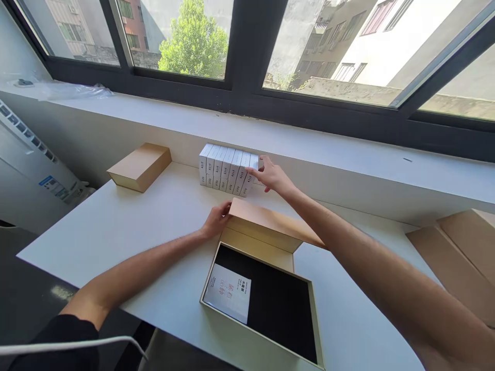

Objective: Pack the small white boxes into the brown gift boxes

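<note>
A gold-beige gift box [320, 330] lies on the table in front of me with its hinged lid [266, 219] raised. Its inside is lined in black, and one white printed packet [228, 292] lies at the left end. My left hand [217, 219] grips the lid's left edge, with some fingers hidden behind it. Farther back, several slim white boxes [224, 167] stand upright in a tight row against the wall. At the right end of that row is my right hand [273, 176], its fingers spread, thumb side touching or very near the last box.
A closed gold-beige box [139, 166] sits at the back left of the white table [154, 216]. On the right is a brown cardboard box [460, 252]. Clear plastic wrap [75, 91] lies on the windowsill. A white cable [77, 346] crosses the lower left.
</note>
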Demonstrator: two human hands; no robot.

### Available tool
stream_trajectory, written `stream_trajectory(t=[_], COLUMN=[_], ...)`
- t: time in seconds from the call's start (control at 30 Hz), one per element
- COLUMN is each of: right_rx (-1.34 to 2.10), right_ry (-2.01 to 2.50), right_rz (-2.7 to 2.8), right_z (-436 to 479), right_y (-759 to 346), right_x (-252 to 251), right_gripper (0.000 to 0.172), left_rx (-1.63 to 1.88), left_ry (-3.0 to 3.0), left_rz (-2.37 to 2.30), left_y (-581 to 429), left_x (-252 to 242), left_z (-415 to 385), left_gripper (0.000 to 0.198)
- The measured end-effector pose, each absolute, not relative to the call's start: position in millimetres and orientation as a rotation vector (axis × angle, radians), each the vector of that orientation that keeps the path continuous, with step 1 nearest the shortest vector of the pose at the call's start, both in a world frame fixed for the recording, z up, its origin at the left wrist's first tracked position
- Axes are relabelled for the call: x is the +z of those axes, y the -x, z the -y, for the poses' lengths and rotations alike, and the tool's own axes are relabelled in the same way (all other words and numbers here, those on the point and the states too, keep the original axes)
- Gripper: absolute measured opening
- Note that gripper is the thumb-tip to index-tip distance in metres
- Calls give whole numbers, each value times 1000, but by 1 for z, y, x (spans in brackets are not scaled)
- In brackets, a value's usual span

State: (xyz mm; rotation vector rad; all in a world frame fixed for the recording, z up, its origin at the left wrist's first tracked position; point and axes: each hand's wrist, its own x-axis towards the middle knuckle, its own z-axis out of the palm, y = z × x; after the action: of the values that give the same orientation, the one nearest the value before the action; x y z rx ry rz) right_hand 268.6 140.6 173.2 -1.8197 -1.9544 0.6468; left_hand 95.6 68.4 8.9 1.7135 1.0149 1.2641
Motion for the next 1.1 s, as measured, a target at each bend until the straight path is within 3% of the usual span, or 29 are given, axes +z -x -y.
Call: stream_trajectory(t=[0.17,0.37,0.6,0.67,0.73,0.83,0.97,1.1], right_rx=[662,619,329,138,-6,7,378,508], right_ry=[1804,1779,1262,1177,1067,807,531,892], right_rz=[1879,1677,1716,1921,2129,2408,2695,2507], right_z=[-146,-120,1,44,79,112,124,123], right_y=[-281,-329,-343,-340,-337,-333,-325,-318], right_x=[155,172,206,199,179,139,106,100], right_gripper=[57,33,19,20,35,50,41,35], left_rx=[1256,1281,1304,1305,1290,1280,1290,1300], left_ry=[-1719,-1712,-1711,-1710,-1700,-1695,-1719,-1753], left_rz=[-993,-979,-977,-986,-998,-1014,-1003,-993], left_y=[-97,-97,-94,-92,-90,-89,-88,-88], left_x=[8,6,3,1,-1,-2,-2,0], left_z=[-70,-69,-69,-70,-70,-70,-69,-69], left_gripper=[26,22,17,18,20,23,26,27])
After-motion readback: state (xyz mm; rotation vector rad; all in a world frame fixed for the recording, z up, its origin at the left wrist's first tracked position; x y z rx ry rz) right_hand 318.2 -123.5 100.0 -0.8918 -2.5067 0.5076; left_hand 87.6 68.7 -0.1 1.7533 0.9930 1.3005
